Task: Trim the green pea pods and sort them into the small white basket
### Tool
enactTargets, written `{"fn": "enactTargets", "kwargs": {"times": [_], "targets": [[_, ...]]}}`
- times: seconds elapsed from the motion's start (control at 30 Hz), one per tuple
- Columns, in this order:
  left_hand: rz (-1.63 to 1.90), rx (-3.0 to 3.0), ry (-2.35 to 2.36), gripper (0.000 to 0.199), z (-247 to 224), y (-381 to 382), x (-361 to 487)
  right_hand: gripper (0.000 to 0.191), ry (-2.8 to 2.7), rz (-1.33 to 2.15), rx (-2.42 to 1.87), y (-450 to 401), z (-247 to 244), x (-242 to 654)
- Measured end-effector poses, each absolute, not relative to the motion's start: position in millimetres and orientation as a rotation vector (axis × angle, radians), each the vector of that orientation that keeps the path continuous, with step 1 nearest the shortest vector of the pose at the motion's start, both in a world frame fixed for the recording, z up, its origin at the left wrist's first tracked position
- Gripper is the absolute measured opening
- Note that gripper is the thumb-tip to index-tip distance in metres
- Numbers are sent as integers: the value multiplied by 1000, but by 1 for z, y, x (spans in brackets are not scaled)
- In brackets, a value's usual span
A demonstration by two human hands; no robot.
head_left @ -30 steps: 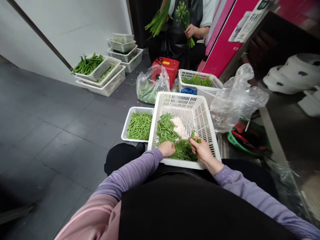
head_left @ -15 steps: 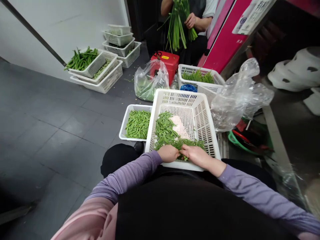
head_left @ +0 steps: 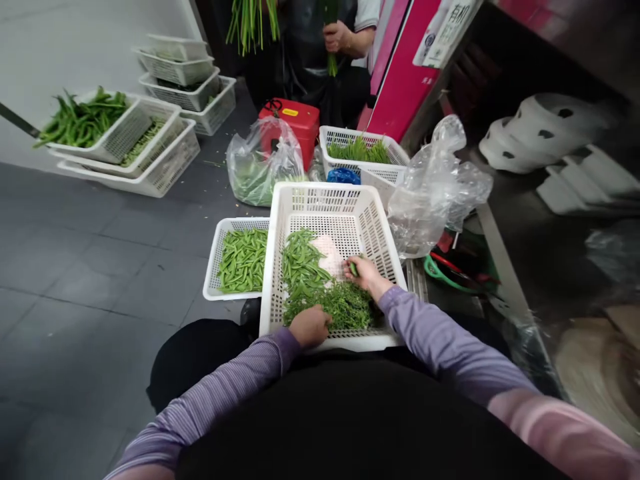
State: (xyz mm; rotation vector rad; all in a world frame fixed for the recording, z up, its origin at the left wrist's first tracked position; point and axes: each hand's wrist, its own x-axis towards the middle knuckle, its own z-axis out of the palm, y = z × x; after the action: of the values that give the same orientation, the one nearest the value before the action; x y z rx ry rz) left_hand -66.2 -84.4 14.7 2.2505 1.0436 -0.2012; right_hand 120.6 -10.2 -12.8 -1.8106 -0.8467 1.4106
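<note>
A large white perforated basket (head_left: 386, 250) rests at my lap. In its near part lies a heap of fine leafy green trimmings (head_left: 350, 305); beyond and left of that is a pile of slender green pods (head_left: 303, 260), beside a pale pinkish sheet (head_left: 327, 252). My left hand (head_left: 311, 327) is closed at the near edge of the trimmings, and what its fingers hold is hidden. Over the right side of the basket, my right hand (head_left: 364, 273) has its fingers curled around a small green pod (head_left: 353, 269).
A smaller white basket of green pods (head_left: 243, 260) stands at left. Behind are a clear bag of greens (head_left: 260, 173), a red box (head_left: 305, 123) and a basket of cut greens (head_left: 360, 152). A co-worker's hand (head_left: 337, 37) holds long green stalks. A plastic bag (head_left: 425, 207) stands right.
My right hand has parted from my left and moved up the basket with a green pod. The camera view has swung right. The co-worker's hands have moved apart, splitting the stalks.
</note>
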Motion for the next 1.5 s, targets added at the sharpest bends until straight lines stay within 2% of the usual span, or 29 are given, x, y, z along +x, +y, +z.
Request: {"fn": "enactTargets", "kwargs": {"times": [0.1, 0.23, 0.37, 0.47, 0.57, 0.7, 1.1, 1.27, 1.43, 1.5], "targets": [[-56, 2270, 1095, 42, 9, -79, -67, 16, -1006, 1401, -1892, 8, -33, 113], [-165, 2240, 1042, 31, 10, -76, -68, 32, -1165, 1395, -1976, 11, -47, 96], [-229, 2230, 1017, 23, 13, -77, -67, 28, -1208, 1432, -2018, -5, -36, 101], [-116, 2164, 1176, 27, 19, -76, -64, 22, -1067, 1710, -1934, -32, -17, 112], [44, 2095, 1186, 29, 25, -78, -59, 24, -594, 2019, -1676, -64, 2, 110], [169, 2136, 1129, 28, 32, -89, -53, 27, -307, 1922, -1547, -95, 19, 93], [108, 2330, 1178, 25, 44, -113, -58, 34, -483, 1694, -1598, -123, 34, 74], [57, 2437, 1075, 25, 42, -110, -63, 35, -624, 1904, -1562, -125, 37, 80], [-39, 2207, 1620, 32, 42, -73, -83, 32, -650, 2178, -1386, -130, 56, 107], [34, 2151, 1701, 32, 45, -67, -88, 31, -662, 2204, -1370, -133, 61, 115]]}}
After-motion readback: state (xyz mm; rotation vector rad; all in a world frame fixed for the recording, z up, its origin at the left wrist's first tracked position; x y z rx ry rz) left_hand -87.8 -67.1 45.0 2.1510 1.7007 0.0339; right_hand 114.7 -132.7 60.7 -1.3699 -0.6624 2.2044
